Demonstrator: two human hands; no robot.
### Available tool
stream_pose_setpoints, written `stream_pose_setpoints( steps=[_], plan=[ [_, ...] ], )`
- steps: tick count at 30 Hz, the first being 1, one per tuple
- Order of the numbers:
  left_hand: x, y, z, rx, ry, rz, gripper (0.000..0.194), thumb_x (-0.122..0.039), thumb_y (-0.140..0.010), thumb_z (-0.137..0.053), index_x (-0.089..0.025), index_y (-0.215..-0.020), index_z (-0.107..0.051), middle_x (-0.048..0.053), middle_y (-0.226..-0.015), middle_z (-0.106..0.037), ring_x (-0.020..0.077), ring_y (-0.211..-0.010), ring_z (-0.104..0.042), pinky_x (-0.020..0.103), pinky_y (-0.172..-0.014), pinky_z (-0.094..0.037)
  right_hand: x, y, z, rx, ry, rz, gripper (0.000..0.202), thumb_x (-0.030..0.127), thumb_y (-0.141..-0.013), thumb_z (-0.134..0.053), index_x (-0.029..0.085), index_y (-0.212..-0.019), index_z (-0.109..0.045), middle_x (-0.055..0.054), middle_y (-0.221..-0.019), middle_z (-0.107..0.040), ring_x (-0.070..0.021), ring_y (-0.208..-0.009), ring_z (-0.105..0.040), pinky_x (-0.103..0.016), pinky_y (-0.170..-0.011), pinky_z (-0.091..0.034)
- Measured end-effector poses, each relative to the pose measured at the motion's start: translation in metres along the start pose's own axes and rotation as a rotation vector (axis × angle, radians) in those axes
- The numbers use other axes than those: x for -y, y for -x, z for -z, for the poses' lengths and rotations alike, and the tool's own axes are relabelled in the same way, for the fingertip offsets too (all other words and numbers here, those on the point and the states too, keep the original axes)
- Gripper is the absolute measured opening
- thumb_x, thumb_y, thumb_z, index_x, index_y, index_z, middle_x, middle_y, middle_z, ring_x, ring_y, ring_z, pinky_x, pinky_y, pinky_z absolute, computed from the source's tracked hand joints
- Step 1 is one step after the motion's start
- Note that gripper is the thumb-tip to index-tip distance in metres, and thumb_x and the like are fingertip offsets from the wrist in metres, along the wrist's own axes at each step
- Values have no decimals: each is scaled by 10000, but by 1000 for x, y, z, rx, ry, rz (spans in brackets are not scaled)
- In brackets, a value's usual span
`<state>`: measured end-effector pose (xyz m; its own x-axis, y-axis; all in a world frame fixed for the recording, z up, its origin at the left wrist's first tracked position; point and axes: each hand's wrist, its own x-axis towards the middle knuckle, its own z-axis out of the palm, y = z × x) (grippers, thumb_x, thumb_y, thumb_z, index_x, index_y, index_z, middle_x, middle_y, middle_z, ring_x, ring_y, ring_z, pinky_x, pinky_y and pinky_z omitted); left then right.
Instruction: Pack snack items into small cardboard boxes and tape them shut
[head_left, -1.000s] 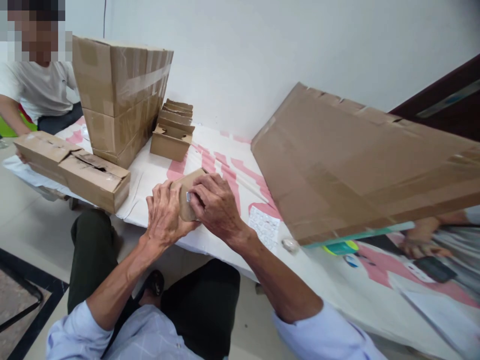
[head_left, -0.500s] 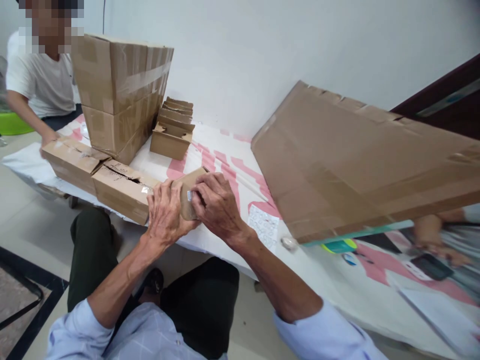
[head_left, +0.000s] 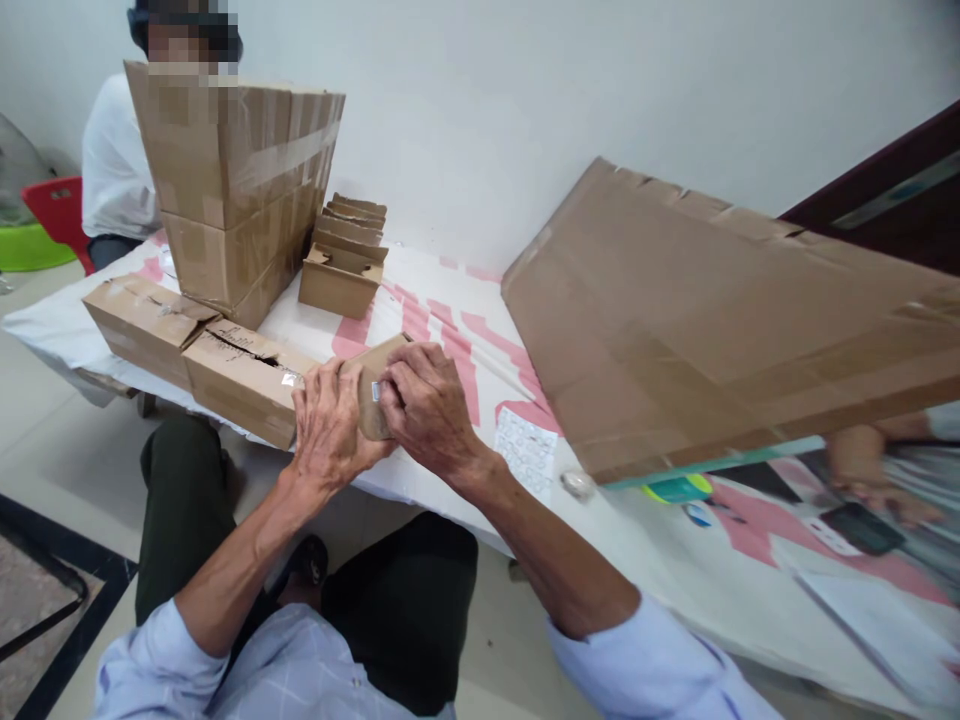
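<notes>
Far left on my feed: a green basin (head_left: 34, 248) on the floor, then a red chair (head_left: 61, 212) and a person in a white shirt (head_left: 116, 170), partly hidden by a tall stack of taped cartons (head_left: 251, 190). The stack stands on the table (head_left: 45, 322), under a white and pink cloth. In front of it, along the near edge, two long boxes (head_left: 244, 385) lie end to end, the right one with a ragged slit in its top. Just right of the stack, an open carton (head_left: 341, 285) with torn flaps behind.

Centre: my left hand (head_left: 330, 420) has its grip clamped on a small cardboard box (head_left: 373, 425), held above the near edge of the table, between both hands. Small pale label (head_left: 376, 392) on its face. My right hand (head_left: 429, 410) touches the box there, fingers curled and bunched by the label; I cannot tell whether that grip pinches anything.

Right of the hands: a printed sheet (head_left: 526, 452) flat on the cloth, a small round pale thing (head_left: 577, 485) near it, then a big cardboard panel (head_left: 712, 320) leaning at a slant. Below the panel, a teal and yellow roll (head_left: 681, 488). Far right, a co-worker's hand (head_left: 877, 490), blurred, beside a dark handset (head_left: 862, 527).
</notes>
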<state>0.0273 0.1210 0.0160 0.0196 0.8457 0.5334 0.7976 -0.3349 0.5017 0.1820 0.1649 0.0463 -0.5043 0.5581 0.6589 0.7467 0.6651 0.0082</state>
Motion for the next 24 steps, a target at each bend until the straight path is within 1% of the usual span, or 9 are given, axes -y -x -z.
stream_pose_setpoints(
  steps=[3, 7, 9, 16, 22, 24],
  plan=[
    [-1, 0, 1, 2, -5, -5, 829, -464, -748, -855, -150, -1441, -527, 240, -1516, -571, 432, -1406, -525, 587, -1142, -436, -2, 1, 1, -11, -36, 1, 181, 136, -968, -532, 220, -871, -660, -123, -1056, -675, -311, -1060, -553, -486, -938, -481],
    [-1, -1, 1, 34, -25, -18, 946, -457, -679, -922, -140, -1467, -504, 242, -1527, -558, 442, -1420, -509, 604, -1149, -433, -7, 1, 6, -108, -124, -20, 219, 131, -1005, -488, 228, -901, -654, -106, -1024, -661, -278, -1016, -591, -473, -960, -507],
    [-2, -1, 2, 36, -28, -13, 963, -451, -663, -938, -154, -1469, -502, 235, -1534, -553, 440, -1425, -506, 606, -1160, -426, -7, 2, 8, -132, -132, -34, 229, 137, -1017, -484, 229, -927, -673, -105, -1019, -661, -275, -1012, -603, -476, -959, -516],
    [-3, 0, 3, 28, -35, -14, 920, -428, -685, -928, -169, -1468, -521, 230, -1526, -551, 438, -1427, -508, 598, -1166, -425, -2, 5, 11, -67, -96, 4, 202, 186, -1016, -566, 225, -906, -731, -102, -1012, -683, -279, -1027, -594, -468, -954, -531],
    [-4, 0, 2, 28, -36, -18, 925, -434, -691, -913, -168, -1478, -508, 238, -1532, -544, 439, -1420, -513, 608, -1153, -427, -5, 4, 13, -9, -30, -9, 209, 184, -999, -600, 232, -835, -721, -92, -989, -706, -283, -1036, -591, -453, -918, -517],
    [-4, 0, 1, 26, -35, -25, 918, -433, -695, -905, -169, -1477, -504, 238, -1536, -541, 439, -1415, -514, 607, -1153, -426, -4, 4, 13, -8, -12, -5, 219, 172, -996, -594, 231, -824, -717, -91, -979, -712, -285, -1035, -593, -455, -915, -509]
  ],
)
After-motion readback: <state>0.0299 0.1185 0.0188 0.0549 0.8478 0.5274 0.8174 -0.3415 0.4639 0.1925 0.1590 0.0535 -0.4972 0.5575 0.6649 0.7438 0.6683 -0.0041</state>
